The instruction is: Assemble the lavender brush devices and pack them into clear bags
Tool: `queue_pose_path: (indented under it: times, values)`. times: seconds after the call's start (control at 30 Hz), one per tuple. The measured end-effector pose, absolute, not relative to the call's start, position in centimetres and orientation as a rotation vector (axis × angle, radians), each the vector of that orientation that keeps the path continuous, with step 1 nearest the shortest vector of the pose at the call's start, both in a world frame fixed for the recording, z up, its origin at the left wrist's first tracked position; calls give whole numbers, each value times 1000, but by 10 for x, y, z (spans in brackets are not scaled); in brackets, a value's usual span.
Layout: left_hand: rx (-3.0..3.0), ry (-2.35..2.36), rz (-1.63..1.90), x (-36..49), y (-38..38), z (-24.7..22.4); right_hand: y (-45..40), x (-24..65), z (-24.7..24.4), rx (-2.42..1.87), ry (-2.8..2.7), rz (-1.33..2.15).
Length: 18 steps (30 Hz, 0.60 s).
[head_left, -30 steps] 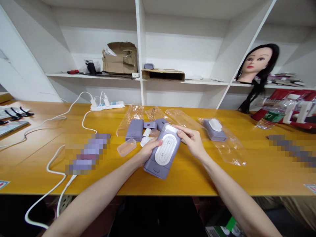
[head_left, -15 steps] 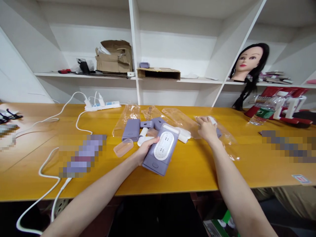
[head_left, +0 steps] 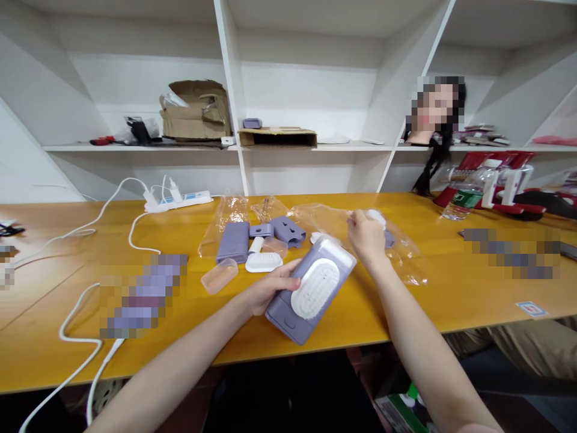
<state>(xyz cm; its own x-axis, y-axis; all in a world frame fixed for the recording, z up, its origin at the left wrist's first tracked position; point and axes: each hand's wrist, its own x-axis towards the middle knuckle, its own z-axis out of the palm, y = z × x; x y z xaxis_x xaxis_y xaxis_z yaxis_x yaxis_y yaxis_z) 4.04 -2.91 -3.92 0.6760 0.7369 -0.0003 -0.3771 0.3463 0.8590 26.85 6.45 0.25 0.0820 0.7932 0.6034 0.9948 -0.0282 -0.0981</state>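
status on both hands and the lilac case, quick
Left hand holding lilac case; right hand on clear plastic bag; clear tub beside left hand, not blocking

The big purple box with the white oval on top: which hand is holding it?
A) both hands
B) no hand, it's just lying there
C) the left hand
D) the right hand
C. The left hand is on the purple box, while the right hand is away from it, up by the clear plastic bag.

Lavender device (head_left: 288, 314) with white pad (head_left: 315, 288)
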Motion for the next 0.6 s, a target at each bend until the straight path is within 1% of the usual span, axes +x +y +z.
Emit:
queue_pose_path:
  times: [0.1, 0.2, 0.27, 0.4, 0.6]
  values:
    - [994, 437, 689, 43, -29, -39, 53, 251, 3, -1869, -1964, -371]
    - [987, 461, 684, 43, -30, -37, 51, 245, 2, -1720, -2167, -166]
    - [960, 486, 704, 44, -30, -36, 53, 247, 2, -1607, -2202, -98]
    - [893, 598, 729, 42, -28, -36, 54, 254, 3, -1371, -2134, -68]
    - [709, 731, 674, 37, -22, -40, 47, 255, 6, -1185, -2009, -101]
